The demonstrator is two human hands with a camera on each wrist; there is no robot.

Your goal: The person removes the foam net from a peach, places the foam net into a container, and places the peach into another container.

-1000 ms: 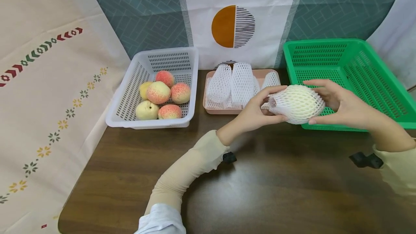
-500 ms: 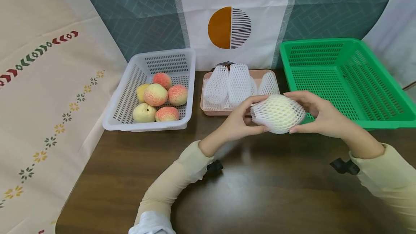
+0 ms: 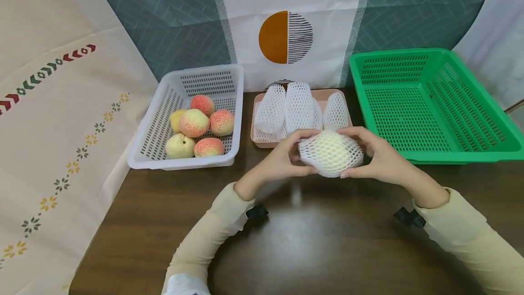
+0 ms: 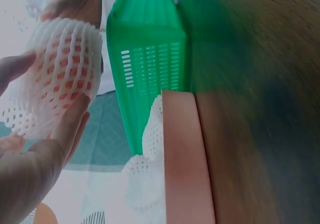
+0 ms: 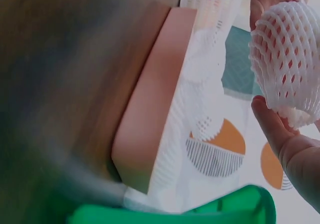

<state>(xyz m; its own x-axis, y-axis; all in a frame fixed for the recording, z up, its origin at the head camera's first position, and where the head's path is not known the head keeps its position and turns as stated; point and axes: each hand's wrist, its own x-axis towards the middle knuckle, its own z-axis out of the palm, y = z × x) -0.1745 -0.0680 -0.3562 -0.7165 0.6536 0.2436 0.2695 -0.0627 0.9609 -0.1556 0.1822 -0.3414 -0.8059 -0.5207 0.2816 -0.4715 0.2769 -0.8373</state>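
Between both hands, above the table, is a peach in a white foam net. My left hand grips its left end, thumb toward me and fingers behind. The right hand holds the opposite end the same way. Through the mesh the fruit looks pale yellow from above, while red skin shows in the wrist views, as on the netted peach in the left one. Behind the hands, a pink tray holds several white foam nets; its front right part is hidden by the hands and fruit.
At the left stands a white basket with several peaches in it. A green basket is at the right, just beyond the right hand. The dark wooden table extends toward me, with patterned cloth hanging behind.
Both hands have moved left and toward me with the netted peach, away from the green basket's edge to in front of the pink tray. The head view has shifted slightly.
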